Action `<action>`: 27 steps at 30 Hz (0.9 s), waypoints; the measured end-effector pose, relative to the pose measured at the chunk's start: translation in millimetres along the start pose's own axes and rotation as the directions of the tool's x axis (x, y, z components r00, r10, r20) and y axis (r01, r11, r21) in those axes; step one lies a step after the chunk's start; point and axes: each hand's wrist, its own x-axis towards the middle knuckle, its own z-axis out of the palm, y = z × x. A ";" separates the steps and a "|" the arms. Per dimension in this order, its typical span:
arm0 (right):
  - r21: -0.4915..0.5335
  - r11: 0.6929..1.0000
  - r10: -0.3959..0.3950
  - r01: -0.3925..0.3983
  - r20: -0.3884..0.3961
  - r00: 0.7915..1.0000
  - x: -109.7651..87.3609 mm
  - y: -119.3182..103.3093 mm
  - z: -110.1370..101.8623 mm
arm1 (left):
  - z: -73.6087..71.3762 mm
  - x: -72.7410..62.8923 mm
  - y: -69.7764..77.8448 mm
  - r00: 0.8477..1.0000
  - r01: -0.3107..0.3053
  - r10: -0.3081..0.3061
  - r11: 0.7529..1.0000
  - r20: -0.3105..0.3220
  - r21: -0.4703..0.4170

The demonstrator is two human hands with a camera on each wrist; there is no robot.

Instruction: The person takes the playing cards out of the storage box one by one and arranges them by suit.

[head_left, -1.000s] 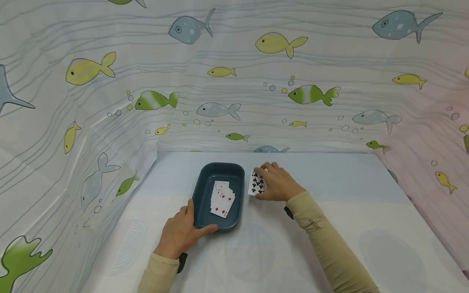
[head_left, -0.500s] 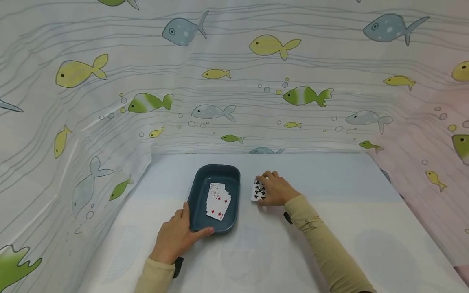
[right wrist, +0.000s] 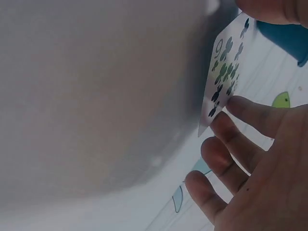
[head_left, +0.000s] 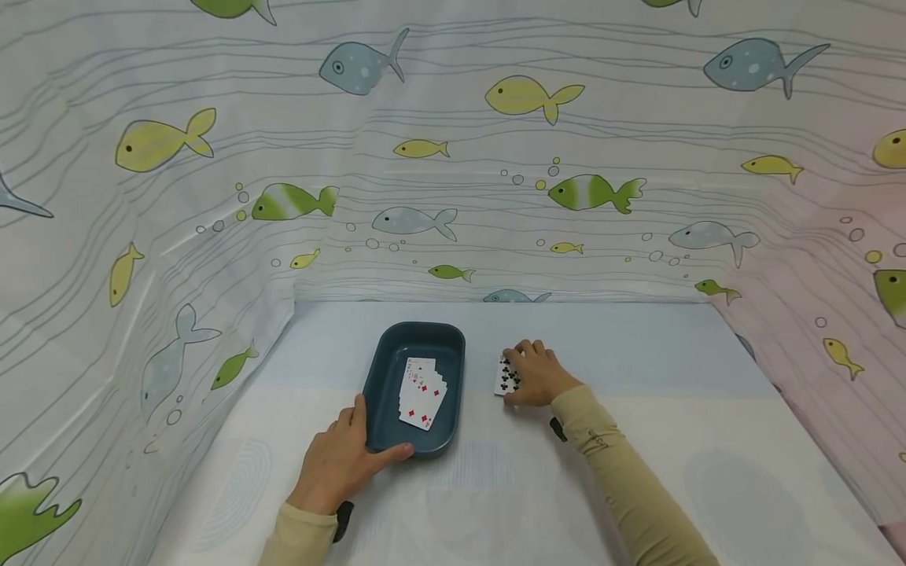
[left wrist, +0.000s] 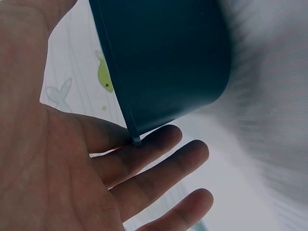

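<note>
Right now a playing card [head_left: 506,376] with black clubs is pinched at its edges between the thumb and fingers of the person's right hand [head_left: 541,377], just to the right of a dark blue tray [head_left: 382,401] and apart from it. I can't tell whether its lower edge touches the table [head_left: 566,503]. From the wrist, the right hand's other fingers look spread and bent a little, clear of the card.

Inside the tray, a loose, overlapping pile of cards [head_left: 422,402] lies face up on the bottom, red diamonds plain on the uppermost. The left hand [head_left: 336,464] sits at the tray's near left corner, thumb along the near end and index finger along the side, spread rather than clenched; its remaining fingers lie loosely extended, apart from one another.

Both arms wear tan sleeves [head_left: 630,479], with a black piece [head_left: 343,520] showing at each wrist. Pale blue covers the table's far part, white the near part, and behind rises a wrinkled sheet [head_left: 488,134] printed with yellow, green and blue fish.
</note>
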 end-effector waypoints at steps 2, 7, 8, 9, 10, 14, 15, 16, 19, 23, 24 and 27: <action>0.004 1.000 0.011 -0.011 0.008 1.000 0.1 0.6 2.4 | 0.5 0.4 0.2 1.000 -0.003 0.003 1.000 -0.001 0.000; 0.025 0.999 0.026 -0.026 0.014 1.000 -1.3 0.1 5.9 | 0.1 0.4 1.7 1.000 -0.003 0.003 1.000 -0.001 -0.001; 0.029 0.999 0.027 -0.027 0.013 1.000 -1.6 0.0 6.1 | 0.0 0.4 1.8 1.000 -0.004 0.004 1.000 -0.003 0.000; 0.032 0.999 0.028 -0.028 0.011 1.000 -1.8 0.1 6.4 | -0.1 0.4 2.0 1.000 -0.002 0.002 1.000 -0.001 0.000; 0.039 0.999 0.027 -0.027 0.007 1.000 -1.9 0.3 6.5 | -0.1 0.5 1.9 1.000 -0.001 0.001 1.000 -0.001 0.001; 0.044 0.999 0.030 -0.030 0.011 0.999 -1.4 1.9 8.0 | 0.1 0.3 1.5 1.000 0.000 0.000 1.000 0.000 0.002; 0.041 0.999 0.032 -0.032 0.014 0.999 -1.2 2.4 8.5 | 0.2 0.4 1.4 1.000 0.002 -0.002 1.000 0.002 0.000; 0.042 0.999 0.033 -0.033 0.015 0.999 -1.2 2.8 8.9 | 0.3 0.4 1.2 1.000 0.000 0.000 1.000 0.001 -0.001; 0.041 0.998 0.036 -0.037 0.021 0.999 -1.4 3.3 9.4 | 0.6 0.6 0.7 1.000 -0.003 0.003 1.000 -0.003 -0.003; 0.053 0.998 0.041 -0.042 0.028 0.999 -1.2 3.5 10.3 | 1.0 0.5 -0.2 1.000 -0.005 0.005 1.000 -0.006 -0.001; 0.056 0.998 0.042 -0.043 0.030 0.999 -0.9 3.6 11.0 | 1.0 0.4 -0.3 1.000 -0.005 0.005 1.000 -0.006 0.000; 0.074 0.996 0.049 -0.051 0.032 0.998 0.2 3.2 12.5 | 1.0 0.1 -0.4 1.000 -0.005 0.005 1.000 -0.003 -0.005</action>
